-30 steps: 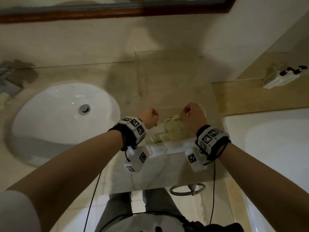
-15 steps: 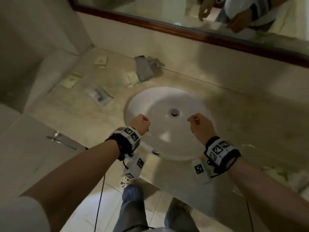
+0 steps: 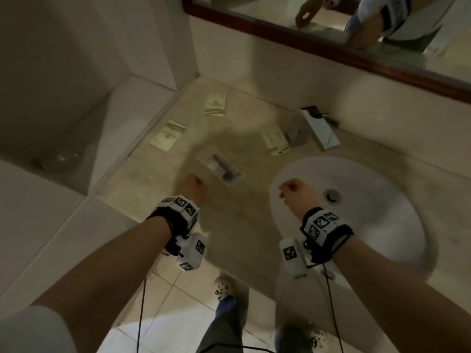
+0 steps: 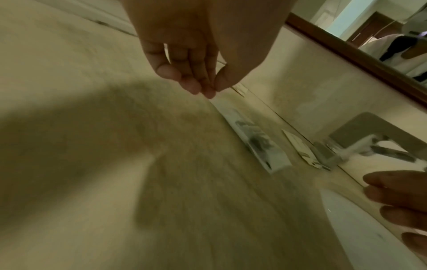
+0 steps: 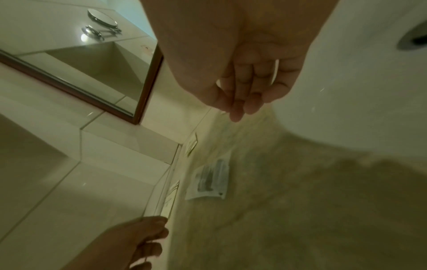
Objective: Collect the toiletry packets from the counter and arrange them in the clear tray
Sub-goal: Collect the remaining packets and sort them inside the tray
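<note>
Several toiletry packets lie on the beige counter [image 3: 237, 225] left of the sink. A clear packet [image 3: 219, 166] [image 4: 261, 144] [image 5: 210, 179] with a dark item inside is the nearest. Cream packets lie at the back [image 3: 215, 104], by the left wall [image 3: 168, 135] and beside the tap [image 3: 275, 140]. My left hand [image 3: 191, 188] [image 4: 203, 85] hovers just short of the clear packet, fingers loosely curled, holding nothing. My right hand [image 3: 290, 191] [image 5: 240, 107] hangs over the sink's left rim, also empty and relaxed. The clear tray is out of view.
A white sink basin [image 3: 369, 225] fills the right side, with a tap [image 3: 297, 131] and a long white box [image 3: 321, 128] behind it. A wood-framed mirror [image 3: 331, 47] runs along the back wall. A tiled ledge [image 3: 122, 118] borders the counter on the left.
The view has swung left, from the tray with its packets, across the sink, to the counter's left end. Both empty hands have travelled left with it.
</note>
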{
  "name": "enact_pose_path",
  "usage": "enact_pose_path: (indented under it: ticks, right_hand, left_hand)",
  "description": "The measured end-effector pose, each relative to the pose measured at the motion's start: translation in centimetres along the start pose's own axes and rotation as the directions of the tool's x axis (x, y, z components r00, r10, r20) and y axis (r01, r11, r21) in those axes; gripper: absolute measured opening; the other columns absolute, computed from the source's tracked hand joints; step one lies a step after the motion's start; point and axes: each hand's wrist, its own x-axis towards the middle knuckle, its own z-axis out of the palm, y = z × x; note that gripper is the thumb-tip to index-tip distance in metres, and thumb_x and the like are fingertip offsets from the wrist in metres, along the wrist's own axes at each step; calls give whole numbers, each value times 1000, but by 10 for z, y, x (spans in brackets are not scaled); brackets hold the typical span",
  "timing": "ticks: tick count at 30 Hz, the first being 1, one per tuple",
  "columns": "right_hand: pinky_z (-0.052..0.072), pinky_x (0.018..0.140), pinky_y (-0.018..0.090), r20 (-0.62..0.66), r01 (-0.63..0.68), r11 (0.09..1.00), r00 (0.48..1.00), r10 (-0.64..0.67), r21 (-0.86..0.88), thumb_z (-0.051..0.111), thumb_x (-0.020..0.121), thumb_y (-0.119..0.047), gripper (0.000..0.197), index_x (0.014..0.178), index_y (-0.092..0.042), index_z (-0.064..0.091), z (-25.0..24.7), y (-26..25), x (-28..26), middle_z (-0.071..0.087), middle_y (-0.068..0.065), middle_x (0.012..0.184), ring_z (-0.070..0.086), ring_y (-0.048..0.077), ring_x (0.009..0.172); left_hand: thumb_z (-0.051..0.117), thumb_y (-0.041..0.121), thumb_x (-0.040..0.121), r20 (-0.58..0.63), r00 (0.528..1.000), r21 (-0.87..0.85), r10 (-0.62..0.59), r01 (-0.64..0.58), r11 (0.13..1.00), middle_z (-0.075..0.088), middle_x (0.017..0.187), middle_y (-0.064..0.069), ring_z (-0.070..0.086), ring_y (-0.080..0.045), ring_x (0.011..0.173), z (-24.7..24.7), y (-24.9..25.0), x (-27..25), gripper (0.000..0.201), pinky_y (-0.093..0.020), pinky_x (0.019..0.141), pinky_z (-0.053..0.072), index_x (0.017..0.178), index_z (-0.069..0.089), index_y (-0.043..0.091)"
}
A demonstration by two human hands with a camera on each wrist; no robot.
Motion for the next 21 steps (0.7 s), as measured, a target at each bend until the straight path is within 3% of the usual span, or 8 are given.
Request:
enact_pose_path:
  ticks: [2,5,8,14,21]
  right_hand:
    - [45,76,31,-22,8,1000,1000,-7,13,50,91,-19,21,104,-5,58,23,-21,11,66,14,103,60,30,94]
    - [42,80,32,-14,-35,999,999,35,-30,51,91,-17,28,116,-4,52,50,-55,26,59,16,117,56,33,108]
    - [45,92,38,25,-44,992,999,47,-116,57,88,-21,43,126,-5,46,72,-74,39,54,16,129,52,33,116]
    - [38,102,43,-31,-18,937,999,8,-348,66,79,-39,54,122,-11,47,103,-82,51,49,11,127,40,31,121]
    - [38,97,43,101,111,868,992,-71,-484,52,88,-37,32,107,-12,54,110,-81,52,52,12,117,40,32,114]
  left_hand:
    - [43,17,94,-38,999,7,-6,7,1000,59,117,-18,56,-30,90,-15,-1,22,22,-35,78,45,111,51,6]
    - [51,19,90,-180,984,42,1,7,999,48,130,-18,49,-34,114,-37,-6,53,37,-41,92,43,125,47,5]
    - [53,18,87,-277,961,46,9,4,999,37,139,-15,36,-33,127,-53,-12,77,47,-42,100,34,132,42,10]
    - [47,29,92,-235,972,102,30,-6,995,26,150,-11,19,-31,139,-72,-19,110,58,-44,113,20,144,27,15]
    - [49,41,89,-160,984,211,-76,109,971,33,145,-16,27,-35,135,-75,-18,144,66,-45,109,28,142,27,9]
